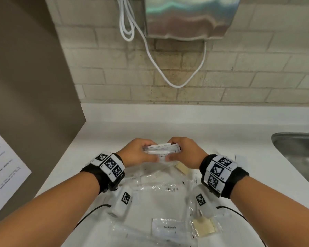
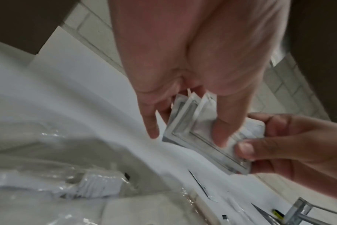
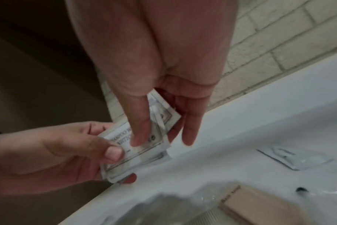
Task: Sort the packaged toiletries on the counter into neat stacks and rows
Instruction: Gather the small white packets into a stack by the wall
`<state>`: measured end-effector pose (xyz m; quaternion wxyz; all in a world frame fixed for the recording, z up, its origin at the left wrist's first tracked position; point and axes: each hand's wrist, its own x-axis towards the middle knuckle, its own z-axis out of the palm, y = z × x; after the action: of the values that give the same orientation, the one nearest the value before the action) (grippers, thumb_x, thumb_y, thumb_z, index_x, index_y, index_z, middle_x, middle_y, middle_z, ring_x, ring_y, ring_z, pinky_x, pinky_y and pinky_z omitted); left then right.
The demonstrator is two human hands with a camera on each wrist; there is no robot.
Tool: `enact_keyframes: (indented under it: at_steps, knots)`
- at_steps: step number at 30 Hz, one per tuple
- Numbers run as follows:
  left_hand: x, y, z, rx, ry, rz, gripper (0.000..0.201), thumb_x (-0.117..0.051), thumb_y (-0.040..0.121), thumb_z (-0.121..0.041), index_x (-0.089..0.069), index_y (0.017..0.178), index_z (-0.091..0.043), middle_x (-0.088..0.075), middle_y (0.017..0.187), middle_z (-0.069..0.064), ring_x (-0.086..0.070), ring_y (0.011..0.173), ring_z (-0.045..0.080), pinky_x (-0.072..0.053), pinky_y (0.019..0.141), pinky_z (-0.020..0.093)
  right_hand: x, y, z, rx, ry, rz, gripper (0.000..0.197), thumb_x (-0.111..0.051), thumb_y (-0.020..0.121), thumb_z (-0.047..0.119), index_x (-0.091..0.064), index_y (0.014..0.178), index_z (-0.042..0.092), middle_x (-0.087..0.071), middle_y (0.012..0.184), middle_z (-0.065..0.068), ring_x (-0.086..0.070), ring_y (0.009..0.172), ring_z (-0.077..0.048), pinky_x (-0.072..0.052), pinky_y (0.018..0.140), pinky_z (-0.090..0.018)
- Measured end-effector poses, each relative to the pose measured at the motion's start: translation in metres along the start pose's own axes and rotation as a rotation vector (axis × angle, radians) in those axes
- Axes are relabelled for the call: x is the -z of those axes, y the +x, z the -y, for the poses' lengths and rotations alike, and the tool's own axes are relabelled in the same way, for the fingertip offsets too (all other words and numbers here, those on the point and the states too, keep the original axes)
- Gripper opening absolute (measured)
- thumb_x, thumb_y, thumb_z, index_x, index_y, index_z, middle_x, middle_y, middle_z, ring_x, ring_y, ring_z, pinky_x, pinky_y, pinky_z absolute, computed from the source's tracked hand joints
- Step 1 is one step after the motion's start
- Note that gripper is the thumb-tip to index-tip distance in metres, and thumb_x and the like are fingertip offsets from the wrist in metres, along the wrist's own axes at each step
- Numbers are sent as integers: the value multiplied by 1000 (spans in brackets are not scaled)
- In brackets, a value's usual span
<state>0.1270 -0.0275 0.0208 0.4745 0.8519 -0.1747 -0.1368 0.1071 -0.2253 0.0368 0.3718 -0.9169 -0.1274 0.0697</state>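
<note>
Both hands hold a small stack of white shampoo sachets point(image 1: 161, 151) above the middle of the white counter point(image 1: 221, 125). My left hand point(image 1: 141, 152) pinches the stack's left end, thumb on top. My right hand point(image 1: 182, 152) pinches the right end. In the left wrist view the sachets point(image 2: 192, 129) fan apart under my left thumb, with the right hand point(image 2: 279, 144) at their far end. In the right wrist view the top sachet point(image 3: 129, 146) shows printed shampoo text. Below the hands lie clear plastic-wrapped items, a toothpaste packet point(image 1: 169, 228) and tan soap bars point(image 1: 204, 227).
A steel sink point(image 1: 300, 154) sits at the right. A brown partition point(image 1: 30, 86) closes the left side, with a printed sheet point(image 1: 4, 166) on it. A metal dispenser point(image 1: 187, 16) with white cords hangs on the tiled wall. A lone sachet point(image 3: 294, 158) lies on the counter.
</note>
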Motion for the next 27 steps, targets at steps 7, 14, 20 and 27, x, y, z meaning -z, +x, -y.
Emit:
enact_keyframes:
  at_steps: [7, 14, 20, 27]
  knots:
    - [-4, 49, 21, 57, -125, -99, 44, -60, 88, -2, -39, 125, -14, -49, 113, 5, -53, 91, 14, -46, 75, 19, -10, 55, -24, -175, 206, -140, 40, -71, 80, 5, -46, 110, 11, -58, 101, -7, -56, 86, -20, -44, 61, -21]
    - [-4, 84, 39, 108, 178, -99, 66, -39, 82, 10, -30, 139, -21, -32, 124, 10, -44, 118, 28, -45, 97, 31, -35, 97, -34, -68, 8, -31, 55, -45, 86, -9, -34, 135, 14, -52, 118, -16, -58, 101, -30, -54, 81, -36]
    - [-10, 85, 58, 124, 320, -11, 85, -43, 83, 8, -10, 150, -30, -15, 150, 7, -23, 137, 31, -27, 115, 39, -55, 108, -53, -56, -129, 31, 50, -43, 89, -7, -38, 136, 10, -41, 133, -12, -54, 112, -25, -38, 90, -18]
    - [-9, 84, 65, 109, 388, 33, 71, -40, 85, 6, -18, 147, -23, -25, 144, 8, -27, 134, 27, -29, 113, 36, -62, 104, -55, -34, -234, 4, 42, -50, 90, 4, -46, 131, 13, -50, 124, -8, -46, 114, -26, -36, 97, -29]
